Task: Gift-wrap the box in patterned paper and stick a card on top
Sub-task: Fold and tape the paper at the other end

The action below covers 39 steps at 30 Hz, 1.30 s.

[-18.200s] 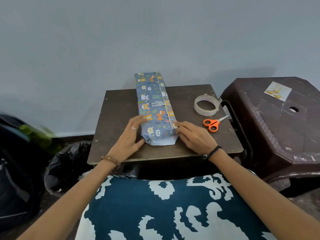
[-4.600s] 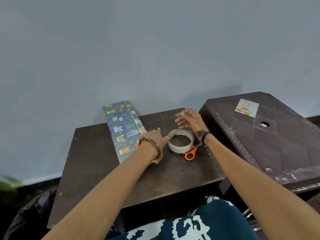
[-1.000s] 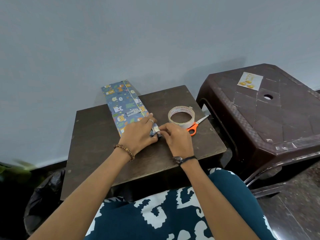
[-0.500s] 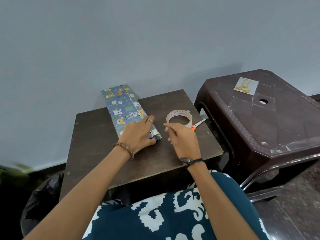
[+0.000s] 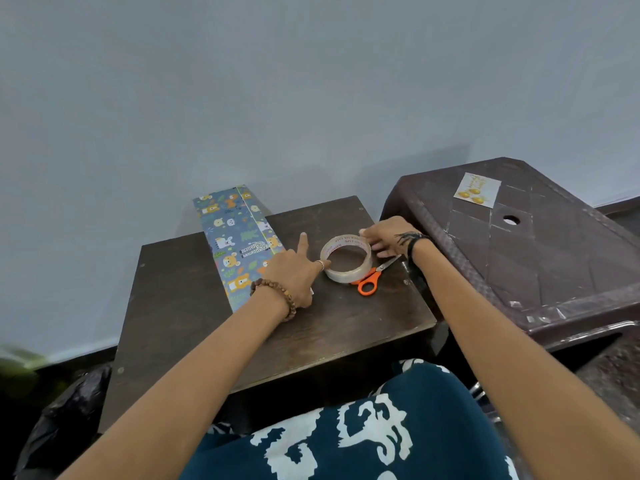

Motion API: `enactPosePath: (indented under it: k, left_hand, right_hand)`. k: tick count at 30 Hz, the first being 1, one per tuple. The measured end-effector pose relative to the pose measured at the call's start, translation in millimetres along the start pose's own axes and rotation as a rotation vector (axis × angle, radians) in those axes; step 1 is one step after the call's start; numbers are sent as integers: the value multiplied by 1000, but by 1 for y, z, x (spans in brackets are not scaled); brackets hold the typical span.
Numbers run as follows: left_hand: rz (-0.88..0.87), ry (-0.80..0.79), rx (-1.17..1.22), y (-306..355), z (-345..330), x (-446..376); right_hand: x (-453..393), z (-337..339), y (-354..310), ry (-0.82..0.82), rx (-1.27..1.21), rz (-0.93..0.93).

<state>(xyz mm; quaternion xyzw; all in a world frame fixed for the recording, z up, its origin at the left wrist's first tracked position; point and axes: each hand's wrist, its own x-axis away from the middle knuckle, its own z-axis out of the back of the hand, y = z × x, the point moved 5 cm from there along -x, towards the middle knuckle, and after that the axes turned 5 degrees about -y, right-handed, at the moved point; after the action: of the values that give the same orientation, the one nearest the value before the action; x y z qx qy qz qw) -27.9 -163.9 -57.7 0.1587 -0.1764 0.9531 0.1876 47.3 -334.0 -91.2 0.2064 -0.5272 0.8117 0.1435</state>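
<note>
Head view: both hands' grips lie apart, left hand (image 5: 294, 271) and right hand (image 5: 388, 237) steadying light, stiff tape (image 5: 346, 258); peel at its rim.

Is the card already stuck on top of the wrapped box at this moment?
No: the card lies on the dark plastic stool, apart from the wrapped box on the table.

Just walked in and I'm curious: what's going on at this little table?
A person is gift-wrapping. The wrapped box lies on the small table, and both hands are at the tape roll: the left hand steadies its near side, the right hand fingers its far edge. Orange scissors lie beside it. The card waits on the plastic stool.
</note>
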Motion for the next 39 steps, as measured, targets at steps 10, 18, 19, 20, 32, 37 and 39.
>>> enactPosePath:
  k: [10,18,19,20,32,37,39]
  left_hand:
    - [-58,-6,-91,1,-1,-1]
    - [-122,20,-143,0,-3,-4]
    - [-125,22,-145,0,-3,-4]
    - [-129,23,-147,0,-3,-4]
    - [-149,49,-151,-3,-4,-7]
    - [-156,53,-145,-3,-4,-3]
    - [-153,60,-131,-2,-3,-1]
  right_hand:
    - [-5,2,-30,-186,311,27]
    - [-3,-2,-38,-321,242,-75]
    - [-4,-2,-37,-326,218,-87]
    - [-5,-1,-36,-326,199,-100]
    - [-9,-3,-29,-258,80,-112]
    - [-16,8,-29,-64,140,43]
    - [-12,12,-29,-58,39,71]
